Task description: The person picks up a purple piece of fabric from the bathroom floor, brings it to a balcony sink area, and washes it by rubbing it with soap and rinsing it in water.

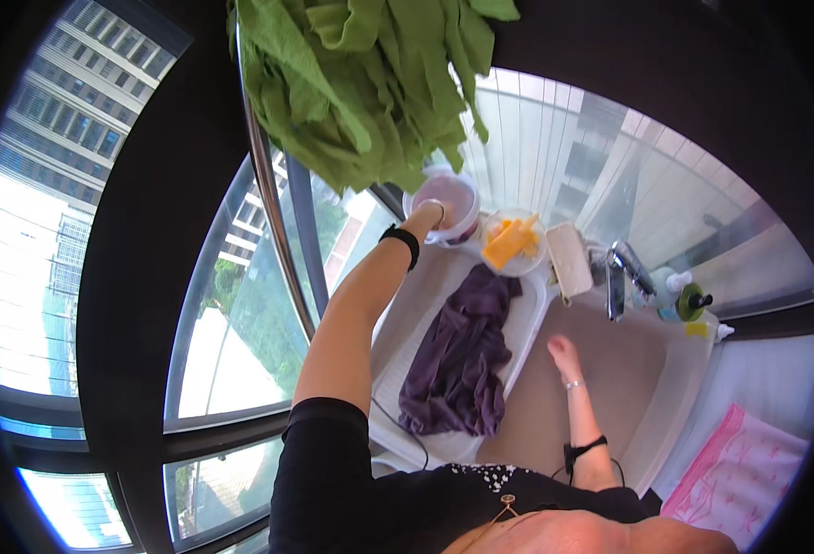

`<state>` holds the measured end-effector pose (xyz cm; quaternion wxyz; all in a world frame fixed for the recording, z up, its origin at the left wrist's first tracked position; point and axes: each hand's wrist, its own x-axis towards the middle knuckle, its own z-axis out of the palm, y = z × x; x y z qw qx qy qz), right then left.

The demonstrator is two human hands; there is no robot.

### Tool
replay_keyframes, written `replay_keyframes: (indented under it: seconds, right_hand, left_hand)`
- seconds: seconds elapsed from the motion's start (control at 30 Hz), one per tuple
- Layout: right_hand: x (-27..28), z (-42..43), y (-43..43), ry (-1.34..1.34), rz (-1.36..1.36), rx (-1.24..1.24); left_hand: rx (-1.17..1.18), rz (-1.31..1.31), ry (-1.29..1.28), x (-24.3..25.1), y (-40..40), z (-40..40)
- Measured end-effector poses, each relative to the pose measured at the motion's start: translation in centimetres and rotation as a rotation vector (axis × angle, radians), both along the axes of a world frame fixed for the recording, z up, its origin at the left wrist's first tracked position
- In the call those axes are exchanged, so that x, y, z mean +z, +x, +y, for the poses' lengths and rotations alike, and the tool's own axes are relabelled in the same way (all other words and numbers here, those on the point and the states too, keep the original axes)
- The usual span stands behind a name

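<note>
My left hand (441,211) reaches into a white plastic tub (475,197) at the far left corner of the sink. Its fingers are hidden inside, so what it holds does not show. Over the brownish basin (608,367) hangs my right hand (564,352), seen edge-on with no object visible in it. Between my arms lies a crumpled dark purple cloth (459,360), spread along a white ribbed washboard section (407,346) of the sink.
A clear dish (542,260) with yellow and orange pieces, a white box-shaped item (568,260), a chrome faucet (616,277) and bottles (689,302) line the back rim. Green cloth (372,97) hangs overhead near a metal pole (260,152). A pink patterned cloth (746,471) lies right.
</note>
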<state>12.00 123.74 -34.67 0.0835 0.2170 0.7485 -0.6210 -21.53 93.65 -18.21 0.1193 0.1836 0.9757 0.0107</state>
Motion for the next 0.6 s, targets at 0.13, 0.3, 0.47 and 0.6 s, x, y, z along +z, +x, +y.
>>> replay_keyframes:
  seconds: [0.13,0.3,0.47,0.6]
  right_hand:
    - [-5.2,5.4,5.6,-0.267,-0.381,-0.328]
    - [-7.2,6.5,9.1,-0.440,-0.457,-0.592]
    - [-10.1,7.0,9.9,-0.440,-0.376,-0.818]
    - [-9.5,8.9,10.1,-0.643,-0.323,-0.879]
  left_hand:
    - [0.020,0.003,-0.073,-0.7,-1.0,1.9]
    - [0.033,0.038,-0.129,-0.7,-0.7,1.0]
    - [-0.080,0.305,-0.139,1.9,-0.6,1.4]
    - [0.094,0.061,0.367,6.6,1.5,2.3]
